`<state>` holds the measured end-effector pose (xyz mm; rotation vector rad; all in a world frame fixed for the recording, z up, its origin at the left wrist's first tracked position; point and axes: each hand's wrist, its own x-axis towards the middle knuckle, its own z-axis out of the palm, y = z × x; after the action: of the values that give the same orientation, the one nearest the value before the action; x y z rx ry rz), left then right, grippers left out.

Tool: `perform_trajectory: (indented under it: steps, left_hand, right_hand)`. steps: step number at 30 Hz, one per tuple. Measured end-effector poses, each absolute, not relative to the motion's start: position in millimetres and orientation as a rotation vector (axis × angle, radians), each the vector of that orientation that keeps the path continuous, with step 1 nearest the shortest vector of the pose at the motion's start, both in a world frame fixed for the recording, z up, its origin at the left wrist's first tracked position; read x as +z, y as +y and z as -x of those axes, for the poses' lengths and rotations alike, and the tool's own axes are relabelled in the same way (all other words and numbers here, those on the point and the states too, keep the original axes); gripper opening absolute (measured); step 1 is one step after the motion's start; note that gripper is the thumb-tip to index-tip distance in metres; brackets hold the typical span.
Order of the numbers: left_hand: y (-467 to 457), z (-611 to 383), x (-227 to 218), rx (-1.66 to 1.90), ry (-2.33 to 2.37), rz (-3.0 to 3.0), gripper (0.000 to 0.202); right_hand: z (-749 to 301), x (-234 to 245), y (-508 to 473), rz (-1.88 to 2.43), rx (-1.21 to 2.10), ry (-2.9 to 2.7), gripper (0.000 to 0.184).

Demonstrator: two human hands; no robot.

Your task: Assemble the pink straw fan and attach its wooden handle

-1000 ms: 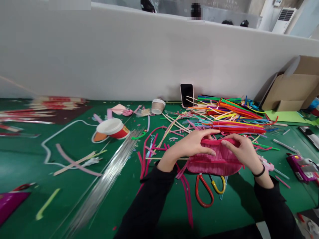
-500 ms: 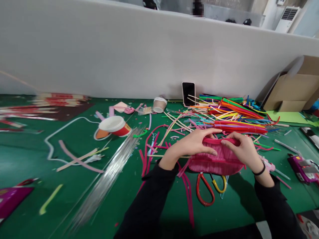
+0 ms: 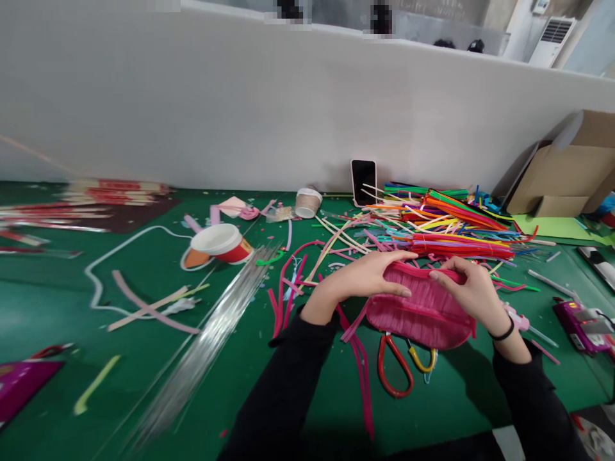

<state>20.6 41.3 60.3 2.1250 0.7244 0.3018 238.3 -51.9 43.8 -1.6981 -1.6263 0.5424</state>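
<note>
While the left hand [image 3: 362,275] and right hand [image 3: 467,287] are pinching the pink piece [image 3: 423,320] between them, it is perhaps risking catching on the red handle [image 3: 396,394] below, should either grip slacken.

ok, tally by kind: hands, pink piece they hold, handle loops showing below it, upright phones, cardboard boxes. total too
Left hand and right hand: 2
Pink piece: 1
Red handle loop and yellow handle loop: 2
Upright phone: 1
Cardboard box: 1
Total: 7
</note>
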Motion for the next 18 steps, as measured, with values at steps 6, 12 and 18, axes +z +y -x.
perform_trajectory:
  steps: [6, 12, 18]
  left_hand:
    - [47, -6, 66, 0.4, 0.77, -2.024, 0.067]
    - [44, 24, 82, 0.786, 0.972, -1.793, 0.058]
    - [31, 26, 59, 0.993, 1.076, -1.471, 0.065]
  right_hand:
    - [-244, 33, -66, 1.689, 0.718, -1.495, 0.037]
    - [-252, 22, -72, 1.604, 0.705, -1.128, 0.044]
    - [-244, 17, -59, 1.351, 0.765, -0.653, 0.048]
